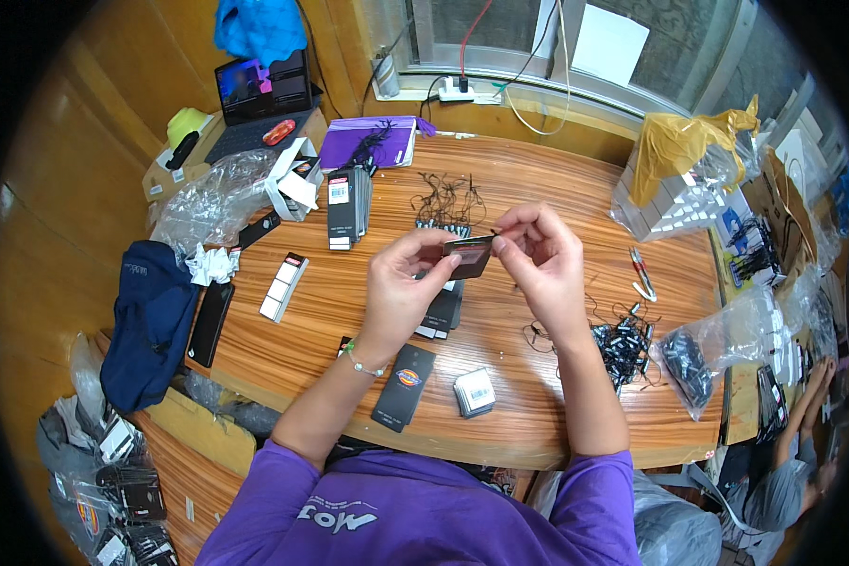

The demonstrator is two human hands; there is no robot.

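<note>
Over the middle of the table, my left hand (398,288) pinches a dark hang tag (470,259) between thumb and fingers. My right hand (549,269) is closed in a pinch at the tag's upper right corner, on what looks like a thin black string (495,233). Below the tag, partly hidden by my left hand, lies a stack of black hang tags (441,311). Black strings (448,198) are spread just beyond my hands. A black tag with a coloured emblem (406,389) and a small stack of white-faced square cards (474,393) lie nearer my body.
A tangled heap of black strings (623,349) and red-handled snips (642,274) lie right. Left are a tag stack (344,209), a white-labelled tag (283,288) and a navy bag (146,321). A laptop (264,94) and boxes in plastic (665,203) stand behind. Another person's arms (807,406) show far right.
</note>
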